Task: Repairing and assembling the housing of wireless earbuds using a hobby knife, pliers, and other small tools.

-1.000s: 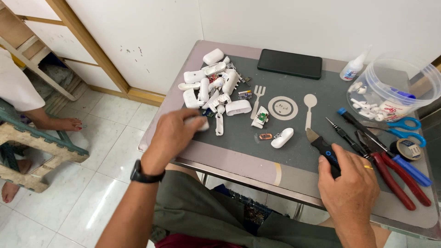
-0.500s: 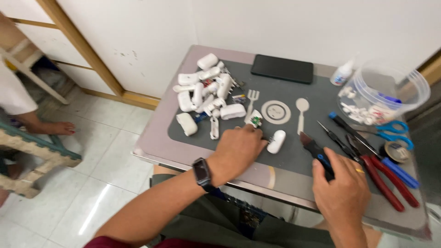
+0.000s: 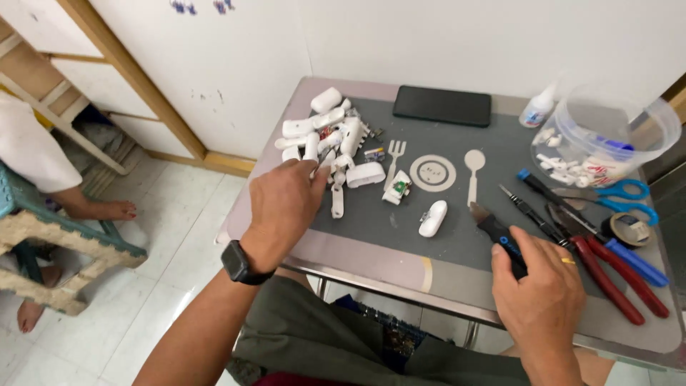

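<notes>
1. A grey mat (image 3: 457, 236) covers a small metal table (image 3: 371, 266) beside a white wall.
2. The left hand (image 3: 284, 207) hovers with its fingers loosely curled over a pile of white plastic casings (image 3: 325, 136), grasping nothing that I can see.
3. The right hand (image 3: 541, 300) grips a black-handled utility knife (image 3: 500, 236) at the mat's near edge.
4. Red-handled pliers (image 3: 607, 275) lie just beside it.

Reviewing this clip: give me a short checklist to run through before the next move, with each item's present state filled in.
1. Left hand reaches the pile of white plastic parts: ok, its fingers lie at the pile's near edge.
2. Part gripped by left hand: cannot tell, the hand hides it.
3. Right hand holds the black-handled tool: ok.
4. Loose white casing within the grey mat: ok.
5. Pliers clear of the right hand: ok, lying beside it.
</notes>
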